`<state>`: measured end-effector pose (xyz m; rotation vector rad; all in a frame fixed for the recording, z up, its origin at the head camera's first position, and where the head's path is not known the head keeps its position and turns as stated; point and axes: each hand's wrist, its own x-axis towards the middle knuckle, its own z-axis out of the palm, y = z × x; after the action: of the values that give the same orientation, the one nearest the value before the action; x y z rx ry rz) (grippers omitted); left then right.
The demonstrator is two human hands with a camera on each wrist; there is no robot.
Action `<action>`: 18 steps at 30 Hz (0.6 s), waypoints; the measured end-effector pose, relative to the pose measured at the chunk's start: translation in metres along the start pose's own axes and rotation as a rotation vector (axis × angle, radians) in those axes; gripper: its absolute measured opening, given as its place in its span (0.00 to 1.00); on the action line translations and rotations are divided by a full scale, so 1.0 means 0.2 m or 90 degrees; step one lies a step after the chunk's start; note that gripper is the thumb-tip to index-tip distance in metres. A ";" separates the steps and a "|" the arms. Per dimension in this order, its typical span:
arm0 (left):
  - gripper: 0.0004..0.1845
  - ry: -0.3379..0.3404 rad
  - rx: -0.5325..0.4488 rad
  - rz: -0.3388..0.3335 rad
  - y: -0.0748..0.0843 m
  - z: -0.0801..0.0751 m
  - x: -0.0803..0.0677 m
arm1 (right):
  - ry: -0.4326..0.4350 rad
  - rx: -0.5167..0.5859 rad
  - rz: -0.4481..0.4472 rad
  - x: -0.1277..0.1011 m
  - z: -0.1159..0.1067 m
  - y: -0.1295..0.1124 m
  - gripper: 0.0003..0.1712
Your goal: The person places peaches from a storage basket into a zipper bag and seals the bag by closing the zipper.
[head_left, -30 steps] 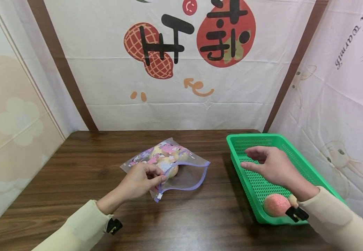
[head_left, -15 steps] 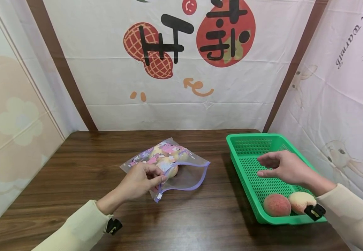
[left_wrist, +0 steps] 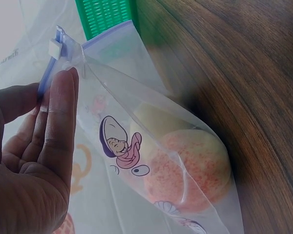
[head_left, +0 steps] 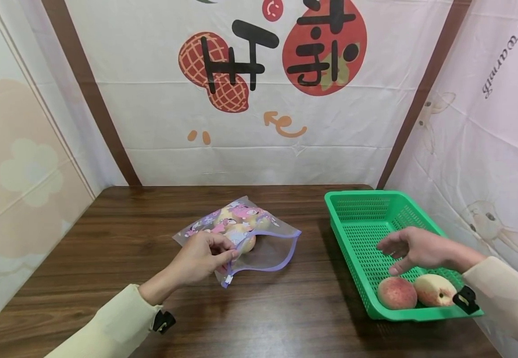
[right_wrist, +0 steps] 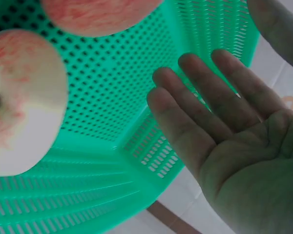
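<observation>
My left hand (head_left: 205,258) pinches the purple zip edge of a clear printed zip bag (head_left: 276,251) near its white slider (left_wrist: 55,48). The bag lies on the table with its mouth open to the right. Peaches show through its plastic; in the left wrist view a pink-speckled peach (left_wrist: 188,170) fills the bag's lower part. My right hand (head_left: 417,248) hovers over the green basket (head_left: 350,258), fingers spread and holding nothing. Below it, at the basket's near end, a reddish peach (head_left: 396,293) lies beside a paler peach (head_left: 435,290).
The basket stands at the right side of the brown wooden table (head_left: 106,238), close to the printed cloth on the right (head_left: 487,164). A white printed cloth (head_left: 151,114) hangs behind the table's far edge. Black cameras sit on both wrists.
My right hand has moved right and toward the near end of the basket, coming closer over the peaches and uncovering the paler one. The left hand and bag have stayed put.
</observation>
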<state>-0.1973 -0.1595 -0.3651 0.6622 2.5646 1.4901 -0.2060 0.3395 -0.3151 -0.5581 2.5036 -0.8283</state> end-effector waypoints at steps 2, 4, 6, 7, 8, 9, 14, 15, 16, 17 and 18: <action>0.09 -0.001 0.000 0.000 0.00 0.00 0.00 | -0.013 0.018 0.019 -0.01 0.00 0.02 0.39; 0.09 0.000 0.002 0.000 0.00 0.00 0.00 | -0.026 0.033 0.036 -0.01 0.00 0.04 0.39; 0.09 0.000 0.004 0.001 0.00 0.00 0.00 | -0.037 0.038 0.048 -0.01 0.01 0.05 0.39; 0.09 0.000 0.006 0.003 0.00 0.00 0.00 | -0.042 0.041 0.052 -0.01 0.01 0.05 0.39; 0.09 -0.001 0.007 0.003 0.00 0.00 0.00 | -0.046 0.039 0.053 -0.02 0.01 0.05 0.40; 0.09 0.000 0.008 0.004 0.00 0.00 0.00 | -0.051 0.038 0.053 -0.02 0.01 0.06 0.40; 0.09 0.000 0.007 0.004 0.00 0.00 0.00 | -0.082 0.059 0.052 -0.02 0.03 0.07 0.42; 0.09 0.000 0.006 0.003 0.00 0.00 0.00 | -0.090 0.067 0.052 -0.02 0.03 0.08 0.41; 0.09 -0.001 0.005 0.002 0.00 0.00 0.00 | -0.098 0.074 0.051 -0.02 0.04 0.08 0.41; 0.09 -0.001 0.004 0.001 0.00 0.00 0.00 | -0.103 0.077 0.048 -0.02 0.04 0.09 0.41; 0.09 -0.002 0.003 0.001 0.00 0.00 0.00 | -0.108 0.079 0.047 -0.02 0.04 0.09 0.41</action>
<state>-0.1967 -0.1595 -0.3654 0.6656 2.5676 1.4821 -0.2017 0.3517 -0.3319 -0.4706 2.2879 -0.8646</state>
